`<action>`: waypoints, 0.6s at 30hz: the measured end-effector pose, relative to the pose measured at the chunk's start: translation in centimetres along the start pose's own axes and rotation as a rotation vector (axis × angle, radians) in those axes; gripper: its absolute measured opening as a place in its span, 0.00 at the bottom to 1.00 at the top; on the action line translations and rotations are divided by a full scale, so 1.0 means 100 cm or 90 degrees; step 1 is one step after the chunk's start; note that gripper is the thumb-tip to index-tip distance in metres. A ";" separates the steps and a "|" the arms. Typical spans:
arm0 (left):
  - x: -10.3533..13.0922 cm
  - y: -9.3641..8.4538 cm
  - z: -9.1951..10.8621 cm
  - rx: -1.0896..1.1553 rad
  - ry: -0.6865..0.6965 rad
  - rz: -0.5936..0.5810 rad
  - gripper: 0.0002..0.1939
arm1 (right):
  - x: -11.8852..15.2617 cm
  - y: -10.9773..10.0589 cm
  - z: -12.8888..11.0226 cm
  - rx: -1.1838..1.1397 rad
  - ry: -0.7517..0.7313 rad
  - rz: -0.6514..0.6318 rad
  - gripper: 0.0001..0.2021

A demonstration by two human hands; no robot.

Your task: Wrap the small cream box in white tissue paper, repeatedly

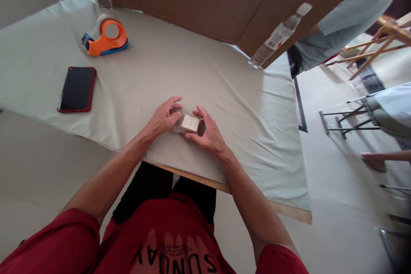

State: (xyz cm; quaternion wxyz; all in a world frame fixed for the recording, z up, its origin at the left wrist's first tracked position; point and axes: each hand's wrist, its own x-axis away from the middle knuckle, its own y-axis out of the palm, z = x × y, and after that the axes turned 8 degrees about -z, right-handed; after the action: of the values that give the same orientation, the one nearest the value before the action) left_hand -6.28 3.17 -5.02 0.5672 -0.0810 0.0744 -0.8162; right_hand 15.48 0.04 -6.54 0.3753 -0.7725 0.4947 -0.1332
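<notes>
A small pale block with faint printed marks, in clear plastic wrap [190, 123], lies on the cloth close to the table's near edge. From the right, my right hand [208, 132] curls around it, with the thumb at its near side and the fingers at its far side. My left hand [165, 116] is at the left end of the wrap, its thumb close to the plastic and its fingers apart. Whether the left thumb touches the wrap I cannot tell.
An orange and blue tape dispenser [111, 38] and a tablet in a red case [77, 90] lie on the left. Two plastic bottles [278, 38] stand against a brown cardboard panel [199, 0]. Other people and folding stools [349, 115] are on the right.
</notes>
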 end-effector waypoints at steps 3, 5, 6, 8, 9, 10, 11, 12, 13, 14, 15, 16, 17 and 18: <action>0.000 0.002 0.000 0.022 0.014 -0.016 0.34 | -0.005 0.001 -0.002 0.007 -0.009 0.008 0.42; -0.001 0.002 -0.002 0.035 0.027 0.010 0.34 | -0.010 0.000 -0.003 0.008 -0.015 0.034 0.40; -0.002 0.003 -0.003 0.039 0.035 0.029 0.34 | -0.013 0.000 -0.002 0.008 -0.020 0.051 0.39; -0.003 0.003 -0.005 0.033 0.050 0.058 0.35 | -0.022 -0.001 0.003 0.009 -0.028 0.081 0.39; -0.003 0.003 -0.006 0.021 0.055 0.066 0.36 | -0.027 -0.001 0.006 0.011 -0.028 0.085 0.38; -0.003 0.003 -0.006 0.004 0.056 0.071 0.36 | -0.031 -0.001 0.010 0.014 -0.023 0.080 0.38; -0.003 0.004 -0.006 -0.014 0.053 0.074 0.36 | -0.034 -0.001 0.013 0.017 -0.016 0.068 0.38; -0.002 0.004 -0.006 -0.032 0.048 0.077 0.36 | -0.037 -0.002 0.017 0.018 -0.011 0.052 0.38; -0.002 0.004 -0.005 -0.047 0.041 0.080 0.36 | -0.037 -0.002 0.020 0.015 -0.008 0.039 0.39; -0.002 0.005 -0.005 -0.060 0.034 0.082 0.36 | -0.037 -0.003 0.022 0.011 -0.007 0.034 0.40; -0.001 0.005 -0.004 -0.070 0.029 0.083 0.36 | -0.036 -0.005 0.024 0.004 -0.006 0.038 0.41; -0.002 0.006 -0.004 -0.079 0.024 0.084 0.36 | -0.033 -0.007 0.025 -0.004 -0.003 0.051 0.41; -0.002 0.007 -0.004 -0.086 0.018 0.086 0.36 | -0.031 -0.009 0.025 -0.014 0.004 0.070 0.40; -0.002 0.008 -0.004 -0.092 0.013 0.089 0.36 | -0.029 -0.011 0.025 -0.023 0.013 0.093 0.37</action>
State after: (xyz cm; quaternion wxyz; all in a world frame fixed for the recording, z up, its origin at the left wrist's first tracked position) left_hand -5.59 3.10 -5.57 0.6149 -0.1082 0.1443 -0.7677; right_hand 16.29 3.96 -6.94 0.3652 -0.7395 0.5558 -0.1043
